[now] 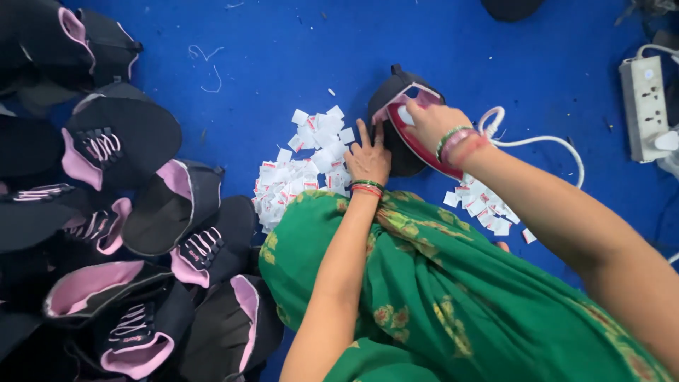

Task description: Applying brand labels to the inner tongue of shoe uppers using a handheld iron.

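Note:
My right hand [433, 122] grips the handle of a red and white clothes iron [414, 141], which presses on a black shoe upper piece [387, 106] lying on the blue surface. My left hand [368, 157] lies flat with fingers spread, holding down the near-left edge of that black piece. A heap of small white labels [300, 173] lies just left of my left hand. A smaller scatter of white labels [484, 206] lies under my right forearm. Green patterned cloth [424, 283] covers my lap.
A big pile of black and pink shoe uppers [120, 233] fills the left side. A white power strip [645, 106] sits at the right edge, and the iron's white cord [544, 141] loops toward it. Loose threads [205, 67] lie on the blue surface [283, 49].

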